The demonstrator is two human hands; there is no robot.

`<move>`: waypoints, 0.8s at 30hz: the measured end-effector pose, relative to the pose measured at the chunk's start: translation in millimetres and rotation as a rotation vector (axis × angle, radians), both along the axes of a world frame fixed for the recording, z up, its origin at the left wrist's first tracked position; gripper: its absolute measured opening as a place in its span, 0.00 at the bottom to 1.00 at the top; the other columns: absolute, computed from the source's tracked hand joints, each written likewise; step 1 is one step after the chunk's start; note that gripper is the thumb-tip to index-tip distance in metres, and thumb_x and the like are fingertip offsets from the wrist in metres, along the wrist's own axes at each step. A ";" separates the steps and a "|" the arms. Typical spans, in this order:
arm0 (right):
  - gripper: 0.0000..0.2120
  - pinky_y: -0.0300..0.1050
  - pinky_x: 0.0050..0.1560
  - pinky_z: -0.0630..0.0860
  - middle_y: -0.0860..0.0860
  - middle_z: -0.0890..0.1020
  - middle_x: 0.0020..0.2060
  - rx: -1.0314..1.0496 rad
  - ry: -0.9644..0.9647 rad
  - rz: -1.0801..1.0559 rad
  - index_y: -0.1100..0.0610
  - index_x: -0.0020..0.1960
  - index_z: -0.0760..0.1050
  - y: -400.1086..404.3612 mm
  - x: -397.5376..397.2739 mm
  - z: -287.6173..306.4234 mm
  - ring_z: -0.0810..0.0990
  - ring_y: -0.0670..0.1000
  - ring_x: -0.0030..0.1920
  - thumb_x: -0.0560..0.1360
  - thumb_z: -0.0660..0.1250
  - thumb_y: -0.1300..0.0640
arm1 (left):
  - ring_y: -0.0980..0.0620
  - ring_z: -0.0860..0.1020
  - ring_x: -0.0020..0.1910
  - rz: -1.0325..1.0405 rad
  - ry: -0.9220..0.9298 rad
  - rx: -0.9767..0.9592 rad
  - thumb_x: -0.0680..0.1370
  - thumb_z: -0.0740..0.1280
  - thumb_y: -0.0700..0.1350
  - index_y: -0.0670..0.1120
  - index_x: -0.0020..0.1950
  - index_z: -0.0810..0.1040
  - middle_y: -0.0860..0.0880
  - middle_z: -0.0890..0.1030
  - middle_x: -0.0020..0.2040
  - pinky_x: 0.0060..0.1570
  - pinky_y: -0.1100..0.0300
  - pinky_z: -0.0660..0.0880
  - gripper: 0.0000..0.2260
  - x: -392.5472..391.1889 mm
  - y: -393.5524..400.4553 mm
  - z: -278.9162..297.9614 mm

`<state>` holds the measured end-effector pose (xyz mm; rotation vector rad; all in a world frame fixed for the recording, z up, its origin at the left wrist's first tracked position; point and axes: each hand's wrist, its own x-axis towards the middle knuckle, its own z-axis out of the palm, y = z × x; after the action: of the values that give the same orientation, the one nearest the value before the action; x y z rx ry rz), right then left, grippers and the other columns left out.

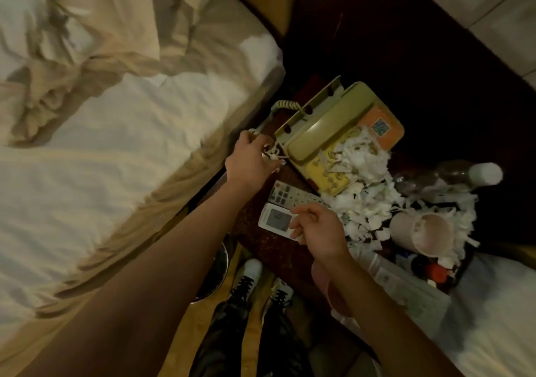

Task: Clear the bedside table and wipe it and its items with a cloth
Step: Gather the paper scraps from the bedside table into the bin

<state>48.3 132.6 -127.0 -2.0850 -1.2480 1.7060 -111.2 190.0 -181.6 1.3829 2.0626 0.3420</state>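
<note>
My left hand [249, 160] is at the table's left edge, fingers curled round the tangled coiled cord [268, 152] of the phone, right beside the phone's near corner. My right hand [317, 230] pinches the white remote [275, 220] at its near end, thumb and fingers closed on it; its small screen faces up. The remote lies on the dark bedside table [261, 249], front-left part. Just behind it, touching or nearly so, a second grey remote [285, 195] with buttons up. Behind that the beige desk phone [333, 133], handset on cradle, orange label at its right corner. A heap of shredded white paper [362, 194] covers the phone's keypad and spreads right across the table. In the heap, a pinkish cup [423, 233] on its side, mouth toward me. Behind it a plastic bottle [470, 173] lying down, white cap to the right. Small red-capped thing at right front edge, unclear. Bed [116, 144] with rumpled sheets to the left, another bed lower right. My shoes [252, 278] on the floor below.
</note>
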 end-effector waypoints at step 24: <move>0.19 0.41 0.46 0.67 0.57 0.61 0.67 0.352 -0.614 0.070 0.54 0.66 0.68 78.2 39.0 -13.2 0.70 0.51 0.47 0.78 0.64 0.51 | 0.48 0.76 0.50 0.171 0.005 0.005 0.74 0.69 0.45 0.47 0.47 0.79 0.48 0.75 0.52 0.39 0.56 0.71 0.03 17.0 -4.8 -18.3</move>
<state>87.3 210.9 -140.2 -2.4242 -1.6414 0.7798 -94.2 185.2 -199.9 1.2142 2.1906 0.4159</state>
